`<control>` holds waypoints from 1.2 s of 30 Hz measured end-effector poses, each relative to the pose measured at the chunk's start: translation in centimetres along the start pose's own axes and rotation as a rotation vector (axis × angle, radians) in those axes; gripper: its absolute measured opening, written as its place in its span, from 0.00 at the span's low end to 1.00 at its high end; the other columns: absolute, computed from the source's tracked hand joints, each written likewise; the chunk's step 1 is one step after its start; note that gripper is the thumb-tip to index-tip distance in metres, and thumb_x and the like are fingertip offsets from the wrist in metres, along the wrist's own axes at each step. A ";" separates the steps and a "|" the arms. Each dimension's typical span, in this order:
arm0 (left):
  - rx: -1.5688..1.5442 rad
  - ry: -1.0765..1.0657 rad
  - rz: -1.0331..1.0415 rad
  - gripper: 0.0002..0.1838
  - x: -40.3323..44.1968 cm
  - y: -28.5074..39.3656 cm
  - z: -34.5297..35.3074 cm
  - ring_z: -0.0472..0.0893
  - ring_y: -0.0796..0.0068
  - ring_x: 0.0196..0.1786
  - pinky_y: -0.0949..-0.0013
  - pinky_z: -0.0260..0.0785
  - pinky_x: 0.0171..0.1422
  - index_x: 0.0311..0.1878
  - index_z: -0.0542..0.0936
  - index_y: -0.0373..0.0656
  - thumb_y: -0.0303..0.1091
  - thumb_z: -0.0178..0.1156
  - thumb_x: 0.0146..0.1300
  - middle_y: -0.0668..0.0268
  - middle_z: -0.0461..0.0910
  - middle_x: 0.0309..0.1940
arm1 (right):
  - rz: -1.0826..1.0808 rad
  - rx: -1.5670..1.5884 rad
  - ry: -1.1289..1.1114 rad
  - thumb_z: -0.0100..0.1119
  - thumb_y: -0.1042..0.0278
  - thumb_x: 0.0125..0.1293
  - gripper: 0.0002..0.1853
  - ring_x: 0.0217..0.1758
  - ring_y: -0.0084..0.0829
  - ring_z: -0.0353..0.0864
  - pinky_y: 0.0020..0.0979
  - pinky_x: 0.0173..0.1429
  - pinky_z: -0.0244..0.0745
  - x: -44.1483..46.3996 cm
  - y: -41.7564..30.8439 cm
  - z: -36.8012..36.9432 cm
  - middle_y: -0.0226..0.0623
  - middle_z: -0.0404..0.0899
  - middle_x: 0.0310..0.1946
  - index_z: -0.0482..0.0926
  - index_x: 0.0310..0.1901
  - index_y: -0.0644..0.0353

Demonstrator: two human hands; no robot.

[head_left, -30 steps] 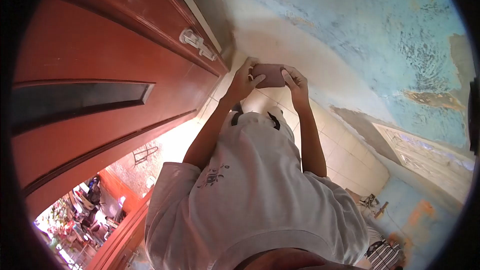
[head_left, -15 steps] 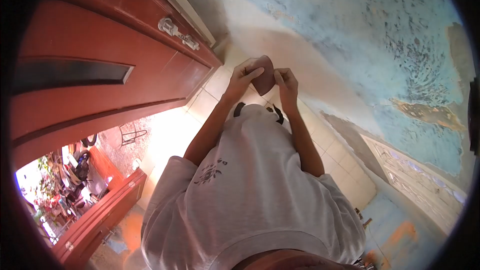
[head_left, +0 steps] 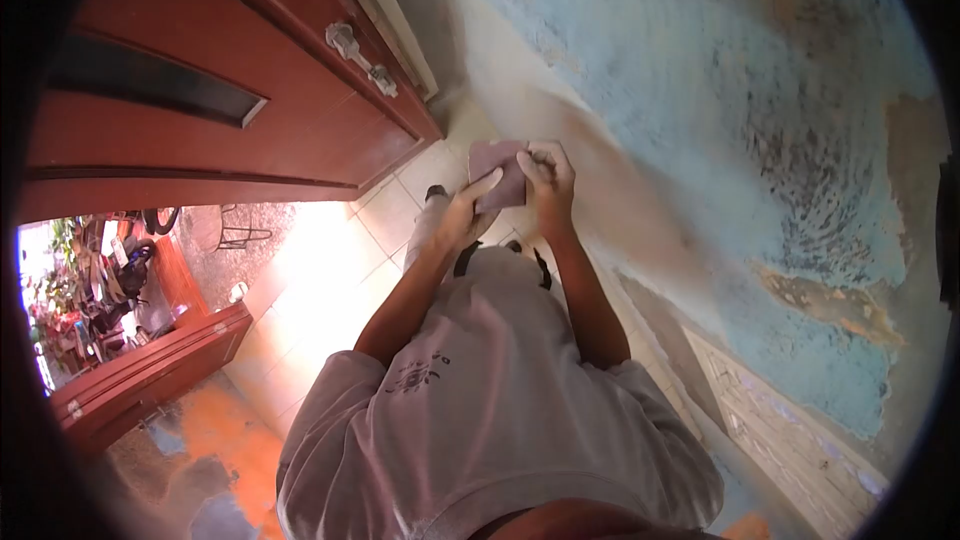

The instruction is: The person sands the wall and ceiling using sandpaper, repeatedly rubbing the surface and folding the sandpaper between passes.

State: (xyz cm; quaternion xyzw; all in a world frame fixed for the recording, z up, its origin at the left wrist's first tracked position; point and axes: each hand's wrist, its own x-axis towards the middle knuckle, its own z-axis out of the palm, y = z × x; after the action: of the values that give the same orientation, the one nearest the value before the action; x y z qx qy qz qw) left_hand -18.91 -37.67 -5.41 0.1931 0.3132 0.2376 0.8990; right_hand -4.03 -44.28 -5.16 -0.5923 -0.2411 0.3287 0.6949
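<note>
A reddish-brown sheet of sandpaper is held up in front of my body, its face turned toward me. My left hand grips its lower left part, with the thumb lying across the face. On the upper right edge, my right hand pinches the sheet between thumb and fingers. Most of the left fingers are hidden behind the sheet.
A patchy blue wall with scraped and plastered areas rises to the right. On the left stands a red door with a metal handle. Pale floor tiles lie below. Through the doorway, plants and a motorbike show.
The sheet has gone from curved and bent to flatter and squarer. Both hands have moved slightly lower, and the right hand now overlaps the sheet more. The view has shifted a little.
</note>
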 end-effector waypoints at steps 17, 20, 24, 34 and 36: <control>0.833 0.014 0.492 0.17 16.6 12.3 -0.1 0.83 0.75 0.56 0.65 0.74 0.63 0.62 0.85 0.35 0.36 0.58 0.79 0.61 0.88 0.52 | -0.261 -0.600 0.058 0.62 0.67 0.77 0.10 0.51 0.27 0.85 0.34 0.52 0.80 10.2 -3.2 2.6 0.37 0.84 0.48 0.81 0.54 0.59; 0.732 0.087 1.043 0.20 19.4 23.0 7.3 0.82 0.72 0.62 0.67 0.72 0.69 0.67 0.82 0.34 0.36 0.59 0.79 0.57 0.86 0.60 | -0.391 -0.547 0.128 0.60 0.68 0.78 0.12 0.52 0.30 0.85 0.34 0.53 0.80 12.9 -5.1 5.3 0.40 0.84 0.51 0.80 0.58 0.59; 0.740 0.186 1.644 0.17 23.8 36.0 17.5 0.84 0.57 0.66 0.64 0.69 0.74 0.63 0.85 0.35 0.28 0.60 0.76 0.50 0.86 0.61 | -0.434 -0.420 0.185 0.59 0.66 0.80 0.14 0.60 0.29 0.80 0.31 0.57 0.77 16.8 -8.7 9.8 0.39 0.81 0.58 0.78 0.61 0.62; 0.814 0.009 1.703 0.26 28.4 37.4 22.2 0.60 0.45 0.83 0.55 0.59 0.84 0.78 0.64 0.28 0.29 0.50 0.82 0.40 0.61 0.79 | -0.850 -0.864 0.587 0.55 0.58 0.82 0.25 0.80 0.55 0.61 0.53 0.81 0.56 18.5 -12.5 14.5 0.57 0.61 0.77 0.70 0.71 0.66; 0.813 -0.001 1.703 0.26 28.3 38.6 22.6 0.60 0.45 0.83 0.55 0.59 0.84 0.78 0.65 0.28 0.29 0.49 0.82 0.40 0.61 0.79 | -0.827 -0.968 0.576 0.55 0.54 0.81 0.34 0.87 0.60 0.44 0.58 0.84 0.48 18.6 -12.2 15.1 0.63 0.45 0.83 0.60 0.78 0.66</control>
State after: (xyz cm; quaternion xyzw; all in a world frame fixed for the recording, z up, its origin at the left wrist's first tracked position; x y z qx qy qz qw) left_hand 3.63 4.69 16.92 0.6558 0.1251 0.6871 0.2868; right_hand -0.45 -21.47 8.59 -0.7585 -0.3724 -0.2774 0.4573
